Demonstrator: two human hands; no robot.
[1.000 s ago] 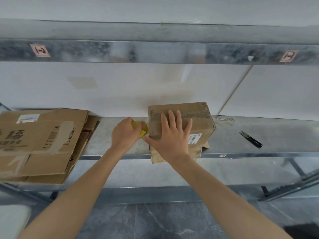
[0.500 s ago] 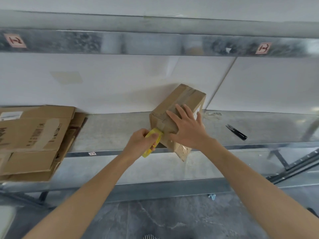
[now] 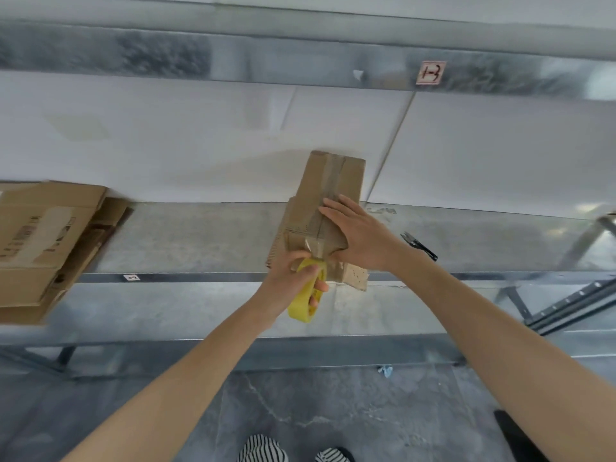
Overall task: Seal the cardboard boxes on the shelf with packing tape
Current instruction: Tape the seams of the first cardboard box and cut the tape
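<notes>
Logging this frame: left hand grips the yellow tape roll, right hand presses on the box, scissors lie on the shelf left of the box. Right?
One slip: the head view shows the scissors on the shelf right of the box, not left. The left hand does grip the tape roll and the right hand presses on the box.

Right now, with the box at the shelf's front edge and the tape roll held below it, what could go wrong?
1. The cardboard box juts past the front edge of the shelf, steadied only by the flat right hand. The left hand pulling on the tape roll might drag it off.
2. The snips lie off to the right and both hands are busy, so cutting may mean letting go.
</notes>
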